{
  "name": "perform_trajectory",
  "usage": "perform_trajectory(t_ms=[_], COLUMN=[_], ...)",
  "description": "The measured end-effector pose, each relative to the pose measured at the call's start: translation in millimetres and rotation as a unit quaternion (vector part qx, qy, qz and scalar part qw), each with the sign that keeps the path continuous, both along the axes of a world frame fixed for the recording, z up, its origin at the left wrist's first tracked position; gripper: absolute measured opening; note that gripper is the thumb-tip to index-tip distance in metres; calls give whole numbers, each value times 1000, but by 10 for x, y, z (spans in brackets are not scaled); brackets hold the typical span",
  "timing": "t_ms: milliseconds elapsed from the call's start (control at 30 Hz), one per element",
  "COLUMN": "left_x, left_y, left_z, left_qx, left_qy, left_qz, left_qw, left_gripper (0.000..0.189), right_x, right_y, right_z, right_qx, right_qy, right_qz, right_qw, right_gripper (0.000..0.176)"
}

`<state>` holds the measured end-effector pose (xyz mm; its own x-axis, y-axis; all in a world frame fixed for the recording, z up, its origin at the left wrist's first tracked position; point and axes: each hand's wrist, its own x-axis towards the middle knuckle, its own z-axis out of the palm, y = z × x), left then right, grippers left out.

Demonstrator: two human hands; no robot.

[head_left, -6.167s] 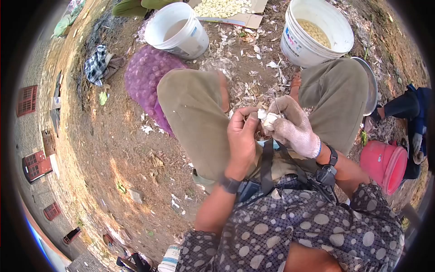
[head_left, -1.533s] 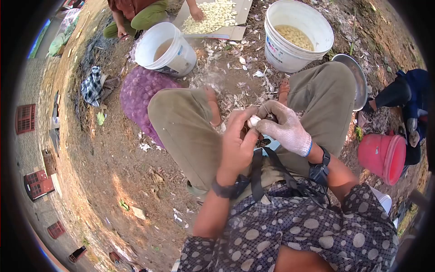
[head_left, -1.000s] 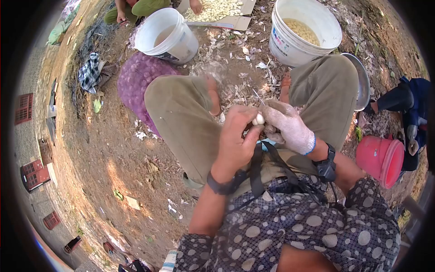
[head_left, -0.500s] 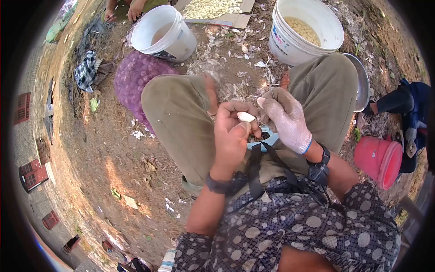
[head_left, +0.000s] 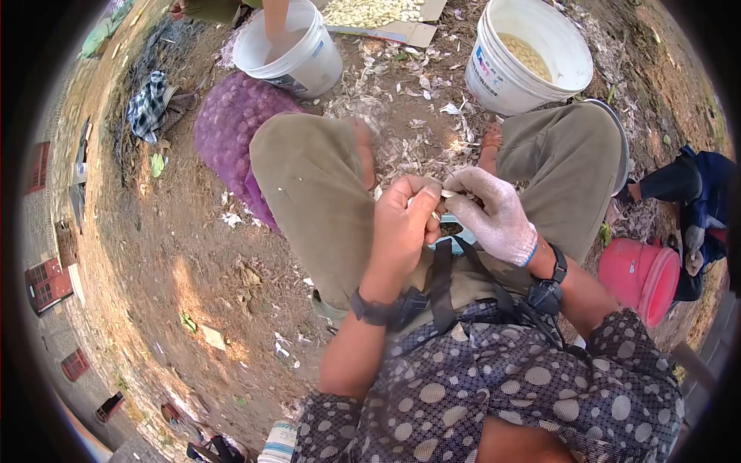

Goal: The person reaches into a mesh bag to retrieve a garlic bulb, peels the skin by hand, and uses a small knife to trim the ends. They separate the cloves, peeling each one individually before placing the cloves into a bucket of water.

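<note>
My bare left hand (head_left: 404,218) is closed, its thumb and fingers pinching a pale garlic clove (head_left: 447,194) that shows only in part. Right up against it is my right hand (head_left: 494,214), in a whitish knitted glove, with thumb and forefinger pinched at the clove. A thin dark sliver seems to stick up by the gloved fingertips, too fine to name. Below both hands, between my thighs, a light-blue object (head_left: 454,228) is partly covered by them and by black straps.
Ahead stand a white bucket (head_left: 328,68) with a co-worker's arm in it and another bucket (head_left: 494,77) holding peeled cloves. Cardboard (head_left: 421,35) bears more cloves. A purple net sack (head_left: 231,127) of garlic lies left, a pink bucket (head_left: 629,270) right. Peelings litter the ground.
My left hand has turned over the clove, now mostly hidden, and the gloved fingers have closed in on it. The co-worker's hand has gone down into the left white bucket.
</note>
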<state>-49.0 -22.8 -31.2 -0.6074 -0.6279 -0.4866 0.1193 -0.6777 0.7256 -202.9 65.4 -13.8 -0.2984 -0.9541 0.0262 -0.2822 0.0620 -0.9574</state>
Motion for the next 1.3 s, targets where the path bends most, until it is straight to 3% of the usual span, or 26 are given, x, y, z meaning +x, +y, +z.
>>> perform_trajectory(t_ms=[200, 367, 467, 800, 1100, 1267, 1300], left_x=[49, 86, 118, 163, 101, 51, 37], left_y=[-58, -80, -76, -81, 21, 56, 50], left_z=[-33, 29, 9, 30, -51, -25, -16], left_qx=[94, 86, 75, 70, -4, 36, 46], left_qy=[24, 32, 43, 53, 18, 31, 34], left_qz=[-14, -21, -33, -95, -93, -41, -22], left_qw=[995, 996, 996, 992, 995, 998, 998], left_gripper=[6, 4, 3, 1, 9, 10, 11], right_x=[-12, -29, -55, -169, -213, -170, -164], right_y=[-53, -49, -74, -5, 45, 43, 11], right_z=[-71, -20, -53, -39, -32, -63, -77], right_qx=[-35, 4, -58, -69, -75, -49, -87], right_qy=[-4, -64, -53, -87, 11, -64, -15], right_qz=[3, 31, 62, 122, 152, 124, 113], right_qw=[999, 997, 995, 986, 985, 989, 990], right_gripper=[11, 13, 15, 16, 13, 19, 21])
